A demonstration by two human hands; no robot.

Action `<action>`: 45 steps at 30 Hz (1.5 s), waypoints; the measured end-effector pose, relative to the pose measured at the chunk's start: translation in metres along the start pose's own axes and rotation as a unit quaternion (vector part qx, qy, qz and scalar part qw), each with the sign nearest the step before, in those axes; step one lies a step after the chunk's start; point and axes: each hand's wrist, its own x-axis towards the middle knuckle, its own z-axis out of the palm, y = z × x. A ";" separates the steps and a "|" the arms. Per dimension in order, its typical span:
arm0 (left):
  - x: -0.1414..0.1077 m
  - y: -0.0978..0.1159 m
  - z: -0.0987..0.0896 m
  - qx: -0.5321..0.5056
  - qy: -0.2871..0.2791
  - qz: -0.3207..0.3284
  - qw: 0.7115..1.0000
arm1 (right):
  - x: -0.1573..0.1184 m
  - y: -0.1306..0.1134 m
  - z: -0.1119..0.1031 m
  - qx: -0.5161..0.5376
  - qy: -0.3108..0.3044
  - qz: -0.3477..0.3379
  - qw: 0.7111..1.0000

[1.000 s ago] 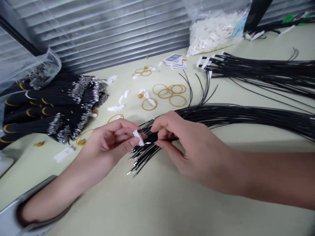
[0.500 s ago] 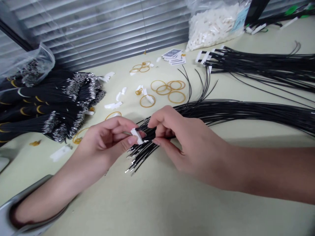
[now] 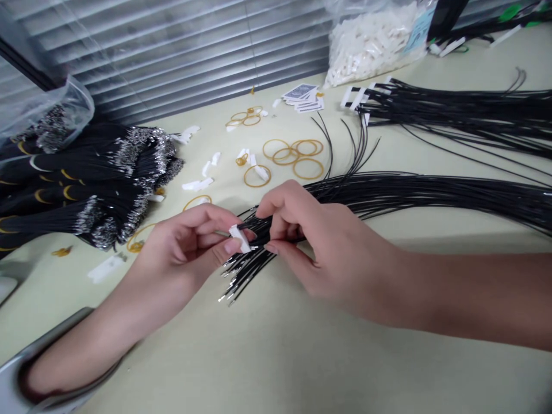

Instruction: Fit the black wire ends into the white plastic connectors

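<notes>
Between the thumb and fingers of my left hand [image 3: 190, 247] is a small white connector [image 3: 240, 238], with a black wire entering its upper end. Just to the right, my right hand [image 3: 319, 241] pinches a black wire whose metal tip points at the connector's lower end. Under both hands lies a long bundle of black wires [image 3: 414, 192], its silvery tips fanned out below the connector. Whether the wire tip touches the connector is too small to tell.
Tied black wire bundles [image 3: 107, 172] with metal ends lie at the left. Yellow rubber bands [image 3: 308, 168], white scraps and printed cards [image 3: 302, 93] are scattered behind the hands. A bag of white connectors [image 3: 371, 43] and another wire bundle [image 3: 457, 112] are at the back right.
My right hand has shifted very slightly up and left. My left hand still holds the connector in nearly the same place.
</notes>
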 end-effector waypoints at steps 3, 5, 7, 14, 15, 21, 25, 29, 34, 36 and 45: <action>0.000 0.001 0.000 0.010 0.004 -0.003 1.000 | 0.002 -0.001 -0.003 0.011 -0.016 0.001 1.000; 0.001 0.001 0.000 0.016 0.006 -0.003 1.000 | 0.004 -0.002 -0.006 0.020 -0.034 -0.001 0.999; 0.001 0.001 0.000 0.020 0.004 0.000 1.000 | 0.006 -0.003 -0.009 0.027 -0.055 0.003 0.998; 0.000 0.001 0.002 0.015 -0.004 0.022 1.000 | 0.003 -0.002 -0.005 -0.001 -0.029 0.010 1.000; -0.001 0.002 0.003 0.016 -0.001 0.023 1.000 | 0.003 -0.002 -0.004 -0.002 -0.021 0.011 1.000; -0.005 0.005 0.005 0.036 0.013 0.014 0.999 | 0.003 0.000 -0.002 0.035 -0.011 0.013 0.999; -0.004 0.006 0.006 0.031 0.011 0.002 0.999 | 0.003 -0.002 -0.003 0.026 -0.023 0.027 0.999; -0.002 0.007 0.007 0.045 0.016 -0.010 0.999 | 0.003 -0.004 -0.004 0.005 -0.032 0.027 0.999; -0.003 0.009 0.008 0.049 0.010 -0.013 0.999 | 0.004 -0.003 -0.003 -0.001 -0.037 0.028 0.999; -0.004 0.008 0.007 0.046 0.006 -0.011 0.999 | 0.004 -0.003 -0.003 0.000 -0.031 0.020 0.999; -0.003 0.004 0.006 0.030 -0.002 -0.019 0.999 | 0.003 -0.001 -0.003 0.027 -0.005 -0.011 1.000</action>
